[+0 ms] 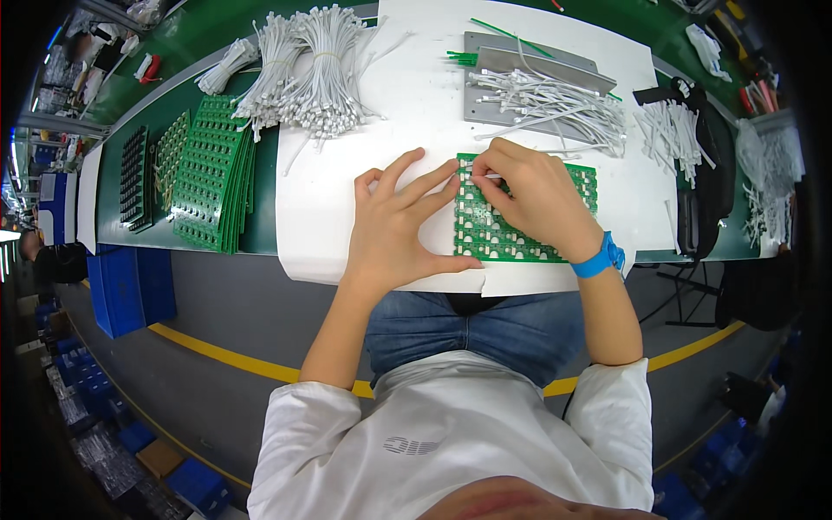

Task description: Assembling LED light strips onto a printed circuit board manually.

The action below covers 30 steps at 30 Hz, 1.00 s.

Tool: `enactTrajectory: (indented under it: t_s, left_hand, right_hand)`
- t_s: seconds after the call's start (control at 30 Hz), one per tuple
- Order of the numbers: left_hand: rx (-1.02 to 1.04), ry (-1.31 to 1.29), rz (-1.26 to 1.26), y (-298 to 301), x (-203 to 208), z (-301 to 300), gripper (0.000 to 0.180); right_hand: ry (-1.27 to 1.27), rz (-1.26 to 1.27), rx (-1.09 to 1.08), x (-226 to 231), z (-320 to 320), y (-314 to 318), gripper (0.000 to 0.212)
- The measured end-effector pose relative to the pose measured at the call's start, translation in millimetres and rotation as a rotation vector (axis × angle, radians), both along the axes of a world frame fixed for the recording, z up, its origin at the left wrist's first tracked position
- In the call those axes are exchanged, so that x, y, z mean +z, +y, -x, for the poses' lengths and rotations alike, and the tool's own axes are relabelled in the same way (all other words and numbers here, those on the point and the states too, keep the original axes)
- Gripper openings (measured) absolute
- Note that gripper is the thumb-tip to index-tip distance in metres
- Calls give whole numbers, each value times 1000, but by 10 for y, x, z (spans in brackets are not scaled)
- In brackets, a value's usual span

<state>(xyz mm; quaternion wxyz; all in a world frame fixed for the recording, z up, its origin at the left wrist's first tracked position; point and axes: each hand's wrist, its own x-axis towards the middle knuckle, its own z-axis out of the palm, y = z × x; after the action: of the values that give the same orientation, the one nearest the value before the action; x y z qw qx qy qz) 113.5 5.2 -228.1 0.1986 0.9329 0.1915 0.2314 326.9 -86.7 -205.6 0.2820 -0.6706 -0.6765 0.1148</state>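
A green circuit board panel (494,245) lies on white paper in front of me, with rows of small white and metallic parts on it. My left hand (390,217) rests at the panel's left side, fingers stretched and spread. Its fingertips are by the upper left corner, and the thumb reaches the lower left edge. Over the panel's upper left part, my right hand (537,195) pinches thumb and fingers together; what is between them is too small to make out. The right hand covers much of the panel's middle. A blue wrist strap (598,256) circles my right wrist.
Bundled white cable leads (316,74) lie at the back left. Stacked green panels (208,178) stand left of the paper (316,234). A grey metal fixture (485,104) behind my hands bears loose white leads (555,108). A black bag (711,147) lies at the right.
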Motion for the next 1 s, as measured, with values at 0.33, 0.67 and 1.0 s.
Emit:
enactTrajectory:
  t_s: [0.33, 0.67, 1.0]
  left_hand:
    - [6, 5, 3, 8, -1, -8, 88]
    - [-14, 3, 53, -8, 12, -14, 87]
    - [-9, -6, 9, -29, 23, -13, 83]
  right_hand:
    - [-14, -41, 34, 10, -37, 20, 9]
    - [-145, 1, -97, 0, 213, 28, 15]
    - [-204, -9, -149, 19, 248, 31, 15]
